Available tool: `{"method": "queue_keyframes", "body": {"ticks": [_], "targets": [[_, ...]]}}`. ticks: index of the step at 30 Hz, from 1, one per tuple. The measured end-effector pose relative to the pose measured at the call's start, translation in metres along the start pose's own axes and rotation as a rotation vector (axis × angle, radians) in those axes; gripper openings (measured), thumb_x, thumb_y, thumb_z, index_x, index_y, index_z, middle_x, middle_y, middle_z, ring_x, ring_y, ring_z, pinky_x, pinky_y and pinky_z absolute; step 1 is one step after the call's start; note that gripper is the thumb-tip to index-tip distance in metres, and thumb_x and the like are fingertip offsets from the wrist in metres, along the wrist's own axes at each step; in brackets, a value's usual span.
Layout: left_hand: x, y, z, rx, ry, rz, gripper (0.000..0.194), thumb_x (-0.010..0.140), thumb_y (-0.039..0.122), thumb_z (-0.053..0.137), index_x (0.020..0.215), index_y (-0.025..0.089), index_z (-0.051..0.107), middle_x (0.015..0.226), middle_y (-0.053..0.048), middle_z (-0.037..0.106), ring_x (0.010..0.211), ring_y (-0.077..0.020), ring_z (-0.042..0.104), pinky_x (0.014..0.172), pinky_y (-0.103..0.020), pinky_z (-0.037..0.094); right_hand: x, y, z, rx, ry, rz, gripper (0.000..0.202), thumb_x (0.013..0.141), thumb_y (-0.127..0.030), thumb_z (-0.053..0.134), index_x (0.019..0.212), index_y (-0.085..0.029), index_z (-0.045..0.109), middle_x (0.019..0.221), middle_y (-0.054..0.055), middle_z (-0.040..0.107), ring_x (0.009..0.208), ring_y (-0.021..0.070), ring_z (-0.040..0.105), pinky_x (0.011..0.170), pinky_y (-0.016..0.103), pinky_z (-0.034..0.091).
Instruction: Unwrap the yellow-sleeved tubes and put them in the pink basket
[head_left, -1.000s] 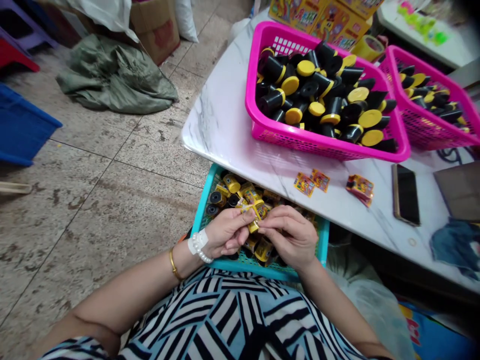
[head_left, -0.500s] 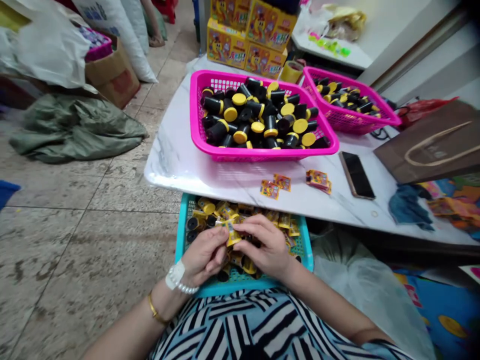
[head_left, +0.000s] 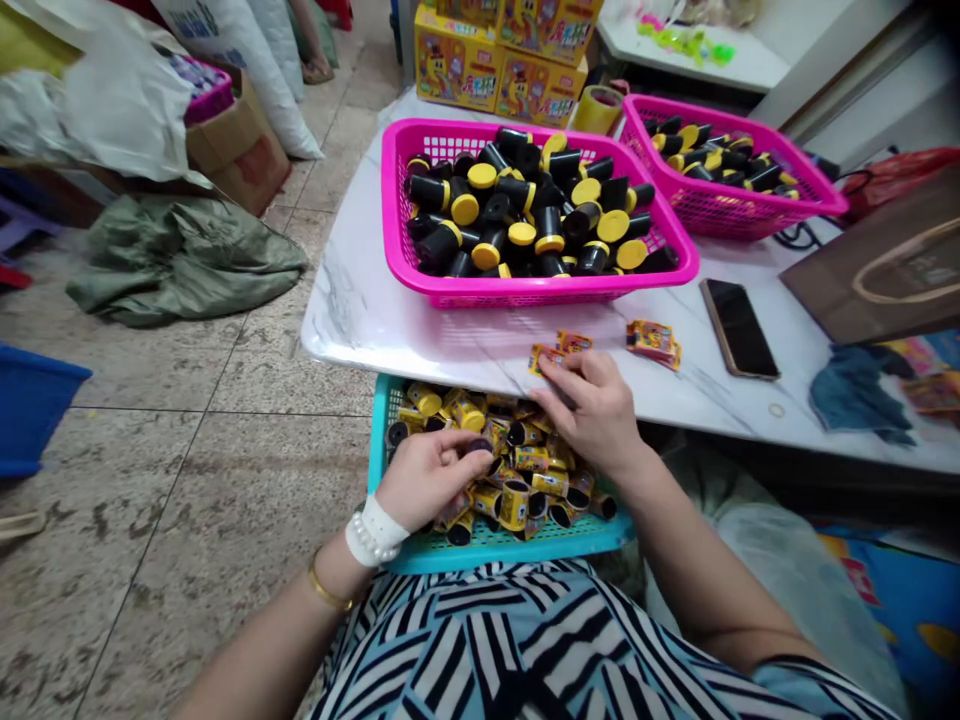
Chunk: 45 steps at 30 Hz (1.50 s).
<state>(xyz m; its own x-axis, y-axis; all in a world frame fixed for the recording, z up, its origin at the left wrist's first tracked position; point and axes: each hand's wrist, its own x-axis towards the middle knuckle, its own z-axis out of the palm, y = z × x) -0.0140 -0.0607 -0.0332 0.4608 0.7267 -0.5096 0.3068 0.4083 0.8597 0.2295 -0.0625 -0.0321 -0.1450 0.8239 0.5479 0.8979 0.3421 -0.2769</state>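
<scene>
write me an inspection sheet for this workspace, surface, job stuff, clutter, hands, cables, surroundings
surface: white marbled table, glossy
job's things: wrapped cups in a teal basket below the table edge; black cups with yellow lids in a front pink basket; small packets and a packet pile on the table
clutter: phone, blue cloth, brown bag, tape roll
grip, left hand: on a dark round piece, over the teal basket
grip, right hand: fingertips at a packet; firm hold unclear
cables: black cable beside the rear pink basket
surroundings: yellow boxes behind; green cloth and blue bin on the floor
</scene>
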Motion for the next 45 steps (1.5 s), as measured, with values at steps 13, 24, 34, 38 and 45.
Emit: {"method": "queue_keyframes", "body": {"ticks": [13, 24, 34, 38, 45], "targets": [[0.015, 0.024, -0.007, -0.267, 0.042, 0.117, 0.040, 0.082, 0.052, 0.067, 0.095, 0.015, 0.062, 0.051, 0.006, 0.058, 0.031, -0.0036, 0.041, 0.032, -0.014, 0.028, -0.001, -0.001, 0.001, -0.062, -0.061, -0.061, 0.043, 0.085, -0.042, 0.072, 0.115, -0.010, 0.069, 0.097, 0.015, 0.063, 0.090, 0.0288, 0.056, 0.080, 0.045, 0.052], [0.020, 0.012, 0.004, -0.369, -0.037, 0.090, 0.043, 0.079, 0.055, 0.071, 0.093, 0.015, 0.063, 0.050, 0.007, 0.056, 0.033, -0.0015, 0.037, 0.033, -0.013, 0.024, 0.017, 0.038, -0.005, 0.003, -0.011, 0.092, 0.017, 0.087, -0.028, 0.070, 0.100, -0.020, 0.078, 0.090, 0.008, 0.061, 0.087, 0.0240, 0.057, 0.080, 0.042, 0.050], [0.023, 0.026, 0.023, -0.380, 0.167, 0.343, 0.031, 0.075, 0.033, 0.079, 0.099, 0.015, 0.068, 0.081, -0.003, 0.068, 0.058, -0.0078, 0.056, 0.050, -0.019, 0.047, 0.004, -0.018, -0.009, 0.222, 0.154, 0.019, 0.020, 0.085, -0.014, 0.071, 0.100, -0.026, 0.077, 0.096, 0.006, 0.061, 0.088, 0.0185, 0.061, 0.070, 0.033, 0.052], [0.021, 0.025, 0.022, -0.293, 0.210, 0.433, 0.014, 0.080, 0.029, 0.074, 0.083, 0.015, 0.071, 0.072, -0.002, 0.068, 0.062, -0.0113, 0.059, 0.057, -0.022, 0.051, -0.004, -0.050, -0.005, 0.433, 0.101, 0.066, 0.029, 0.085, -0.011, 0.071, 0.109, -0.027, 0.073, 0.094, 0.004, 0.063, 0.086, 0.0158, 0.064, 0.072, 0.030, 0.055], [0.011, 0.016, 0.011, -0.376, 0.223, 0.405, 0.030, 0.080, 0.024, 0.074, 0.108, 0.015, 0.068, 0.074, 0.000, 0.069, 0.067, -0.0114, 0.063, 0.065, -0.022, 0.052, -0.007, -0.068, 0.008, 1.138, -0.308, 0.814, 0.026, 0.086, -0.043, 0.070, 0.092, -0.018, 0.068, 0.065, 0.000, 0.068, 0.052, 0.0108, 0.061, 0.050, 0.021, 0.049]]}}
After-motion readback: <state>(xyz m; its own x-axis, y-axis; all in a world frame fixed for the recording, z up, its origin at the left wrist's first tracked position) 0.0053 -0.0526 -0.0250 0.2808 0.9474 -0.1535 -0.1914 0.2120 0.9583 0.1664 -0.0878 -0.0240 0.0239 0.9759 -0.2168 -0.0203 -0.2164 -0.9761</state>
